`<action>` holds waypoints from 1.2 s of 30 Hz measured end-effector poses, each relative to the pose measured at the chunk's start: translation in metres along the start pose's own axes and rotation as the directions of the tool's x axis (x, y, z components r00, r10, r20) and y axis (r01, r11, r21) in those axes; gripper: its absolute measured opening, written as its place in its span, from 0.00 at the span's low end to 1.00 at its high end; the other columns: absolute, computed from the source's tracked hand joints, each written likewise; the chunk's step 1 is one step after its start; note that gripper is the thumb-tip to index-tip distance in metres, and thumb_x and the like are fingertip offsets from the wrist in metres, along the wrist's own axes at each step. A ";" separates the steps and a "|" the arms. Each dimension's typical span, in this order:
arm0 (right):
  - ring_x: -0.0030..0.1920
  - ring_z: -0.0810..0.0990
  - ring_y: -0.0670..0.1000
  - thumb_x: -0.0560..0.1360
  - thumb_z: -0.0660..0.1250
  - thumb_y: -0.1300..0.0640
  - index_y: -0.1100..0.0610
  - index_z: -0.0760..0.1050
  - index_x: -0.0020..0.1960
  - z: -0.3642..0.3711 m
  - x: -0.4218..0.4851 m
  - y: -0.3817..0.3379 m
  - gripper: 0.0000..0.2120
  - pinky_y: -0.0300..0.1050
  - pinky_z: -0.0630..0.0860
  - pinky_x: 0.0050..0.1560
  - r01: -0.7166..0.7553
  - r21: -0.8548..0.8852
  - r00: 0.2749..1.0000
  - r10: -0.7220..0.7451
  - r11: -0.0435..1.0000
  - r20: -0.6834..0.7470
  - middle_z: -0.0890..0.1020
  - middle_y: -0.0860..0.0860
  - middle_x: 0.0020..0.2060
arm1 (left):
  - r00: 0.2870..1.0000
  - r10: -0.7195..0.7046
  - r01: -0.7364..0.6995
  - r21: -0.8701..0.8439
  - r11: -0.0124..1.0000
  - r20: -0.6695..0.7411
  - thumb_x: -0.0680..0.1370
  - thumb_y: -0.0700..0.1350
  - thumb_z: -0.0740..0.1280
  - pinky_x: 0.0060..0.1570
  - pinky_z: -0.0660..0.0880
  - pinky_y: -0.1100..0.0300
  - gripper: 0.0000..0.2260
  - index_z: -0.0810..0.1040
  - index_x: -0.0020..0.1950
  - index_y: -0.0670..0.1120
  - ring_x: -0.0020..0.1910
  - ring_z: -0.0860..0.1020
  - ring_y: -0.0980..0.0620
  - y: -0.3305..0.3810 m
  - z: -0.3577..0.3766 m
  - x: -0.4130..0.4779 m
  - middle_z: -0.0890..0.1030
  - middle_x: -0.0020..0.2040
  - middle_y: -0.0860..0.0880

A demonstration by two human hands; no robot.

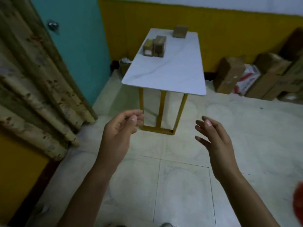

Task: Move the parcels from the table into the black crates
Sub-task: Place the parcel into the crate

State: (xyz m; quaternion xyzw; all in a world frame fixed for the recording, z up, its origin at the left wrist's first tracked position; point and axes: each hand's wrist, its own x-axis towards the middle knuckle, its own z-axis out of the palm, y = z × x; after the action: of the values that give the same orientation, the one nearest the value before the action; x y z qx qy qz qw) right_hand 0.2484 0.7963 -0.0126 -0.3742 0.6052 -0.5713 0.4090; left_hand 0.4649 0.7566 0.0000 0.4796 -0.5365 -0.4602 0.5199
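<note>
White marble-look table (165, 72) stood upper centre of frame. Three brown parcels on top: labelled parcel (148, 48) and taller parcel (159, 46) side by side, touching, at tabletop's upper left; far parcel (180, 31) apart at top edge. Lower centre, left hand (118, 133) empty, fingers loosely curled. Beside it, right hand (214, 140) empty, fingers spread, relaxed. Both hung over tiled floor (180, 185).

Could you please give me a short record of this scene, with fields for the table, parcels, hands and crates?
table: white top, yellow legs
grouped parcels: close together by the table's left edge
lone parcel: at the table's far end
left hand: empty, fingers relaxed
right hand: empty, fingers relaxed
black crates: not in view
cardboard boxes: on the floor by the right wall
</note>
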 end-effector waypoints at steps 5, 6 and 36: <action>0.59 0.79 0.45 0.69 0.61 0.41 0.49 0.74 0.60 -0.061 0.051 0.004 0.23 0.46 0.76 0.58 -0.030 0.034 0.996 0.033 0.999 -0.085 0.80 0.48 0.58 | 0.993 -0.037 0.035 0.017 0.999 0.109 0.80 0.40 0.60 0.45 0.76 0.68 0.11 0.80 0.51 0.52 0.48 0.81 0.59 -0.009 0.069 0.041 0.84 0.47 0.57; 0.58 0.79 0.45 0.69 0.62 0.42 0.49 0.74 0.60 -0.068 0.063 0.007 0.22 0.46 0.77 0.57 -0.038 0.039 0.995 0.042 0.999 -0.094 0.80 0.48 0.58 | 0.991 -0.046 0.044 0.018 0.999 0.129 0.80 0.41 0.60 0.45 0.76 0.68 0.10 0.80 0.51 0.53 0.49 0.81 0.59 -0.012 0.082 0.051 0.84 0.47 0.57; 0.52 0.84 0.48 0.79 0.61 0.50 0.52 0.78 0.53 -0.277 0.591 0.042 0.10 0.47 0.78 0.55 -0.260 0.162 0.923 0.295 0.952 -0.247 0.84 0.50 0.51 | 0.873 -0.256 0.211 0.150 0.966 0.416 0.81 0.44 0.59 0.46 0.75 0.67 0.09 0.78 0.52 0.52 0.49 0.81 0.56 -0.120 0.528 0.488 0.82 0.51 0.53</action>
State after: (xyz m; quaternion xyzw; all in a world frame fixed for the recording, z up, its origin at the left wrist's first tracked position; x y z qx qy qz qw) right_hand -0.2340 0.3622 -0.0910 -0.1770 0.6644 -0.5901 0.4230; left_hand -0.0585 0.2555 -0.0811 0.4523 -0.5988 -0.5869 0.3039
